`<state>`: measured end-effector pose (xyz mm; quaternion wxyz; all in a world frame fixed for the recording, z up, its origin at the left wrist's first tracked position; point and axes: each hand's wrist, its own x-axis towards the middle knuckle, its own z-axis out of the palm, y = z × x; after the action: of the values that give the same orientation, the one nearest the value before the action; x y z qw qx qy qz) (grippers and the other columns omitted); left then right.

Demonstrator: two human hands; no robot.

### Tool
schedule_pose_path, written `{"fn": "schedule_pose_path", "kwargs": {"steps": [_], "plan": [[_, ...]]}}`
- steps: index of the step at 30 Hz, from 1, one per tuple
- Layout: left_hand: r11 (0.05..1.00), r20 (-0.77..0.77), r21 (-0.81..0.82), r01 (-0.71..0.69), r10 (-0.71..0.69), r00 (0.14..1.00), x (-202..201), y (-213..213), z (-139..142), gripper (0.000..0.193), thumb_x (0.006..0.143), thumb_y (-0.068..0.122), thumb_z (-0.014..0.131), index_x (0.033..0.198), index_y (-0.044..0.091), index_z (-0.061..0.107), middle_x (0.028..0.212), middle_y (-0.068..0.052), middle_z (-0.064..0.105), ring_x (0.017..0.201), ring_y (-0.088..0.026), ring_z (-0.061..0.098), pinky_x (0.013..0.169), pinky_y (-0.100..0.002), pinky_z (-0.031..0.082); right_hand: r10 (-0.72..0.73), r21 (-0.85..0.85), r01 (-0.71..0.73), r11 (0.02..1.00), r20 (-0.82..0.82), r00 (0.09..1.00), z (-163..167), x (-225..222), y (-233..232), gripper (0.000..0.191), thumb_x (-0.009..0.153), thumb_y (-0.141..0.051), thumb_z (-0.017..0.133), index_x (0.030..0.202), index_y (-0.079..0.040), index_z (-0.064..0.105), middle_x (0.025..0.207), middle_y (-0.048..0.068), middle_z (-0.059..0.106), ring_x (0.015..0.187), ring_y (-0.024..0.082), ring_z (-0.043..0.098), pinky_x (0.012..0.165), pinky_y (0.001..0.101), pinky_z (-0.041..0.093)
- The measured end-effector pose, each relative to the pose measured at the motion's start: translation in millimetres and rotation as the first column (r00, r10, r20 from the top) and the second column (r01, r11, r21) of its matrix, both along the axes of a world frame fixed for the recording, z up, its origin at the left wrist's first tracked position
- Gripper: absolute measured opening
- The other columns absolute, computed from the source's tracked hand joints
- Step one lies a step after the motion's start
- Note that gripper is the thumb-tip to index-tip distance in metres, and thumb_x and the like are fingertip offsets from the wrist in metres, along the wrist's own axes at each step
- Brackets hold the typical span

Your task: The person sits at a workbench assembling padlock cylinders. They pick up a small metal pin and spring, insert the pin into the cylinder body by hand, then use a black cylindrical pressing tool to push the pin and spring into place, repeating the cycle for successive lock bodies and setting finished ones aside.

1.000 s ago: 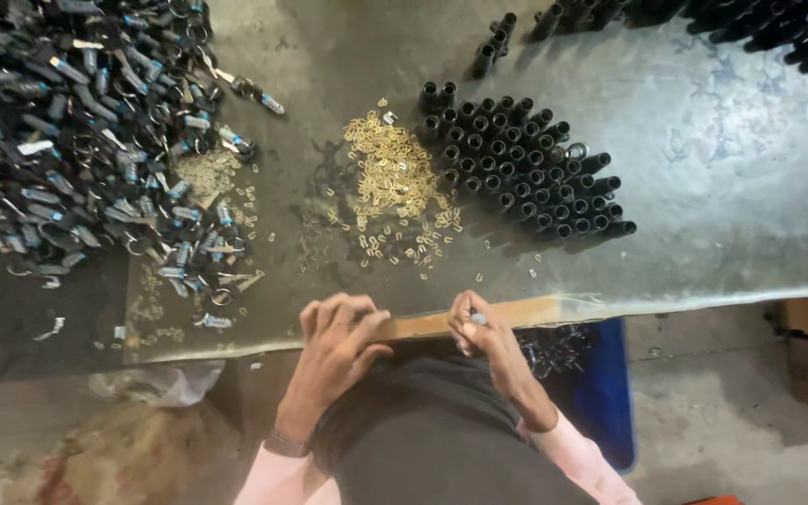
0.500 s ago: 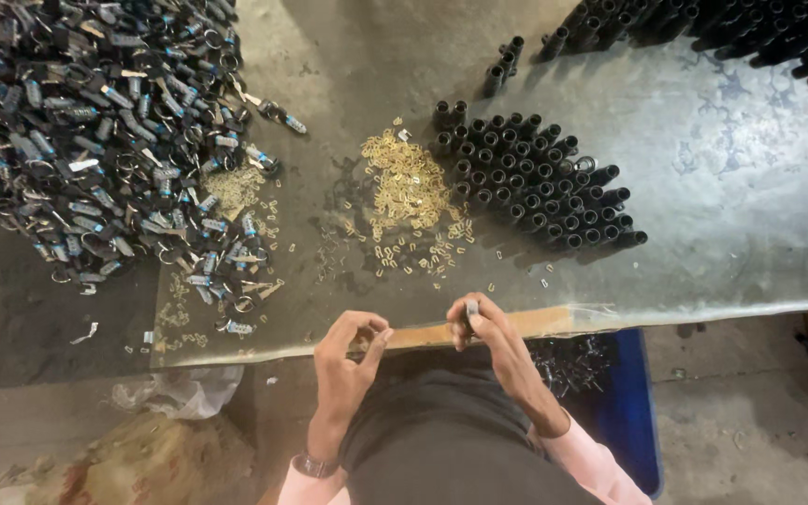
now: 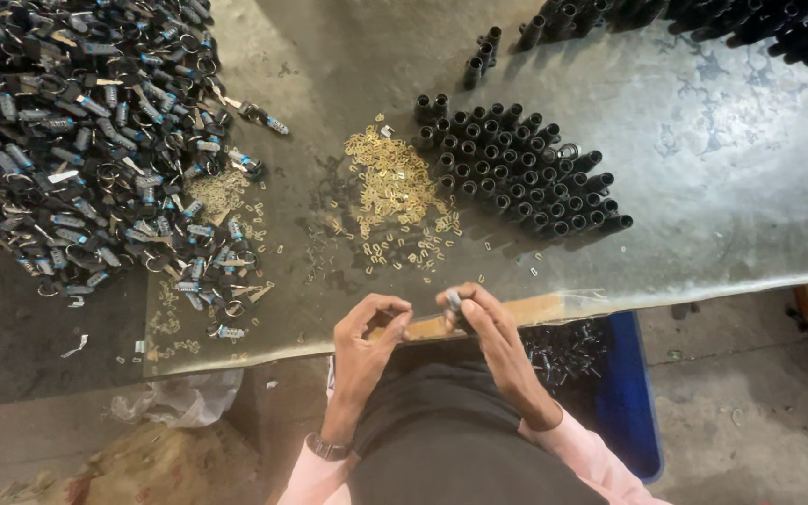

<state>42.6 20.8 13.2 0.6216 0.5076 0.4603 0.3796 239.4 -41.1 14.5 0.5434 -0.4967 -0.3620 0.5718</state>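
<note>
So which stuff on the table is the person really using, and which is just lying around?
In use:
- small dark tube piece pinched in the right hand
- left hand, fingertips pinched; what it holds is too small to tell
- gold clips pile

Lying about:
- black tubes cluster
- keyring heap
- blue bin
- crumpled plastic bag

Pink sleeves, dark apron, wristwatch point(image 3: 328, 447) on left wrist
</note>
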Motion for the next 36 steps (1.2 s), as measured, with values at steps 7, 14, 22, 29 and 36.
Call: {"fn": "schedule_pose_path", "kwargs": {"steps": [7,14,22,29,36], "plan": [[0.999,0.008,-0.025,-0.036,0.036,0.999,6,-1,13,0.014,0.089,0.003,0.076,0.103,0.001,0.074,0.088,-0.004,0.074,0.071,-0.008,0.068,0.065,-0.023,0.056,-0.045,-0.083,0.023,0.996,-0.282,0.958,9,-3,9,0.027,0.101,-0.015,0.062,0.125,-0.001,0.061,0.097,0.004,0.067,0.088,0.013,0.065,0.081,0.0274,0.052],[0.997,0.019,0.075,-0.006,0.005,1.0,14,4,45,0.011,0.09,0.001,0.074,0.101,0.0,0.074,0.094,-0.003,0.073,0.075,-0.008,0.068,0.066,-0.023,0.056,-0.03,-0.031,0.022,0.999,-0.266,0.964,13,-5,7,0.019,0.101,-0.011,0.067,0.116,0.0,0.061,0.099,0.006,0.068,0.09,0.012,0.065,0.083,0.0275,0.053],[0.919,-0.065,0.394,0.02,0.006,0.998,25,0,75,0.013,0.092,-0.003,0.076,0.104,0.002,0.074,0.096,-0.005,0.075,0.076,-0.01,0.07,0.07,-0.024,0.056,-0.037,0.01,0.043,0.999,-0.35,0.936,26,-8,-1,0.018,0.102,-0.011,0.067,0.115,-0.001,0.06,0.102,0.006,0.068,0.091,0.013,0.065,0.083,0.0297,0.054],[0.849,-0.164,0.529,0.012,0.088,0.983,29,0,78,0.012,0.092,0.0,0.077,0.102,0.002,0.071,0.097,-0.007,0.073,0.082,-0.014,0.074,0.073,-0.026,0.059,-0.06,-0.02,0.057,0.998,-0.318,0.946,24,-7,-3,0.018,0.1,-0.01,0.068,0.114,0.0,0.06,0.102,0.006,0.069,0.089,0.013,0.065,0.081,0.0285,0.055],[0.807,-0.196,0.589,0.042,0.093,0.976,29,1,70,0.011,0.092,0.0,0.077,0.102,0.002,0.07,0.096,-0.007,0.074,0.085,-0.016,0.075,0.076,-0.028,0.059,-0.128,0.019,0.129,0.991,-0.043,0.991,22,-9,-4,0.022,0.101,-0.004,0.066,0.121,-0.001,0.057,0.111,0.006,0.067,0.098,0.009,0.064,0.087,0.0254,0.054]]}}
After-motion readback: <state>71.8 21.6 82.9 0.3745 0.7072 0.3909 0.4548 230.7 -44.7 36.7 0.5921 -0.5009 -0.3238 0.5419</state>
